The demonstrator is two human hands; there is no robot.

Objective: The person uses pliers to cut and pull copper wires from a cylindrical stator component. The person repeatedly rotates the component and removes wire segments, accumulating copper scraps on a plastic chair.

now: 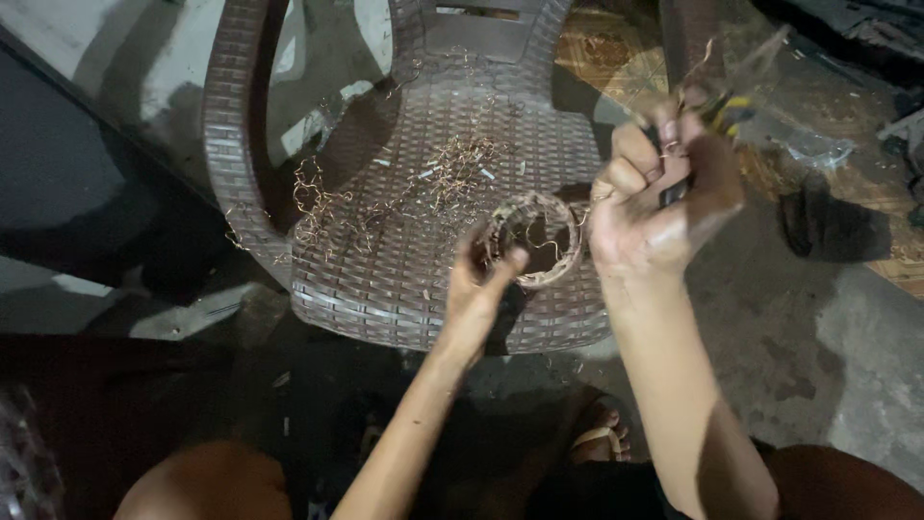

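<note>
Pinching a round coil (pixel 532 239) of copper wire by its near rim, the left hand (pixel 478 294) holds it up just over the seat of a brown woven-plastic chair (pixel 385 260). The right hand (pixel 654 207) is closed in a fist around pliers (pixel 717 108) with yellow-and-dark handles, raised beside and above the coil; a thin strand seems to run from the tool's tip, though blur makes that uncertain.

Judging from this, the step in hand is stripping wire out of the coil, one pull at a time. A further pull would call for a firm left-hand grip on the coil while the pliers bite a loose end and draw away from it.

No real container shows. The chair seat serves as the catch-all: curly wire scraps (pixel 452 164) lie scattered across it and along its left arm. A sandalled foot (pixel 599 438) rests on the floor (pixel 828 327) below.
</note>
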